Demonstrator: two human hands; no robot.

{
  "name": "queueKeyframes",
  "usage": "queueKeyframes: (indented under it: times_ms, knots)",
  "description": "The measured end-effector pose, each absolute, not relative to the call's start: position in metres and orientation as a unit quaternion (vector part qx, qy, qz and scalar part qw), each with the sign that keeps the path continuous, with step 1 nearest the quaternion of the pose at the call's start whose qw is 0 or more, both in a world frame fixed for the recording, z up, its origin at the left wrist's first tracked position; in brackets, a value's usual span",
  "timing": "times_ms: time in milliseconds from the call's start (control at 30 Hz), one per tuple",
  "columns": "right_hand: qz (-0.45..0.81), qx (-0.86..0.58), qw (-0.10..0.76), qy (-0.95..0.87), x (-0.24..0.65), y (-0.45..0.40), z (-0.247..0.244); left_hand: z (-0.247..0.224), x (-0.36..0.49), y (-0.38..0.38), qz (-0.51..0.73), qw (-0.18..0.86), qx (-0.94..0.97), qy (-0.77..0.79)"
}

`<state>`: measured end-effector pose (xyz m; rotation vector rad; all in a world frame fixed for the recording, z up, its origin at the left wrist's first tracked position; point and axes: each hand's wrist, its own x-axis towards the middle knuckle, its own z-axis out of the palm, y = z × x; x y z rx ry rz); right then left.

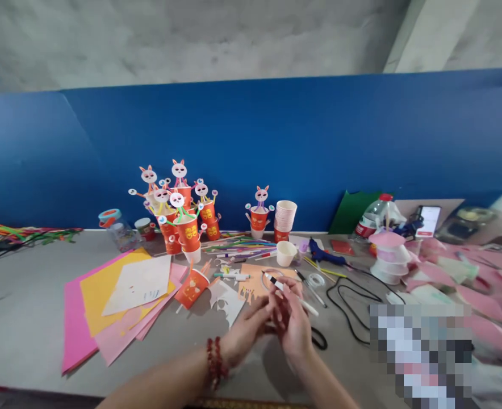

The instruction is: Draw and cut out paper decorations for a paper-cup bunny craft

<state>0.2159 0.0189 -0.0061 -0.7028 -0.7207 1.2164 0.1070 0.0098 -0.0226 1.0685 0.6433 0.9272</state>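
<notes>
A white marker with a black tip (pixel 309 308) is held in my right hand (pixel 296 326), its dark end slanting up and to the left. My left hand (pixel 246 332), with a red bead bracelet at the wrist, meets the right one, its fingers drawn together. Whatever lies between the left fingers, if anything, is hidden. Just beyond both hands is an orange paper sheet (pixel 251 274) with cut-outs. Left of them lie a cut white paper scrap (pixel 233 305), a teal-and-white marker (pixel 233 276) and a tipped red paper cup (pixel 192 288).
Several rabbit-faced cup figures (pixel 190 236) stand at the back left, another figure (pixel 259 218) nearer the middle. A cup stack (pixel 285 218), a white cup (pixel 285 253) and a blue glue gun (pixel 325 254) with black cable are behind. Coloured sheets (pixel 83 324) lie left.
</notes>
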Motion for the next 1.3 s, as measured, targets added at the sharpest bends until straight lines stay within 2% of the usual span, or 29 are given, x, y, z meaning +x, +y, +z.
queueKeyframes:
  times_ms: [133, 267, 333, 433, 533, 700, 1067, 1300]
  knots:
    - [0.446, -0.329, 0.718, -0.421, 0.211, 0.023, -0.014, -0.028, 0.146, 0.006, 0.488, 0.773, 0.345, 0.211]
    - [0.368, -0.391, 0.654, -0.533, 0.228, 0.027, -0.019, -0.028, 0.124, 0.000, 0.446, 0.767, 0.410, 0.212]
    - [0.322, -0.415, 0.614, -0.589, 0.241, 0.030, -0.017, -0.026, 0.093, -0.001, 0.419, 0.669, 0.559, 0.253]
    - [0.331, -0.437, 0.621, -0.560, 0.259, 0.036, -0.012, -0.025, 0.042, 0.004, 0.365, 0.442, 0.704, 0.419]
    - [0.360, -0.450, 0.628, -0.524, 0.265, 0.044, -0.011, -0.022, 0.003, 0.011, 0.338, 0.319, 0.733, 0.497]
    - [0.417, -0.439, 0.620, -0.499, 0.259, 0.050, -0.016, -0.006, -0.001, 0.039, 0.244, 0.123, 0.822, 0.499]
    - [0.421, -0.466, 0.602, -0.492, 0.271, 0.053, -0.016, -0.025, 0.058, 0.116, 0.107, 0.029, 0.857, 0.503]
    - [0.495, -0.430, 0.594, -0.466, 0.265, 0.057, -0.029, -0.028, 0.056, 0.118, 0.137, 0.046, 0.859, 0.492]
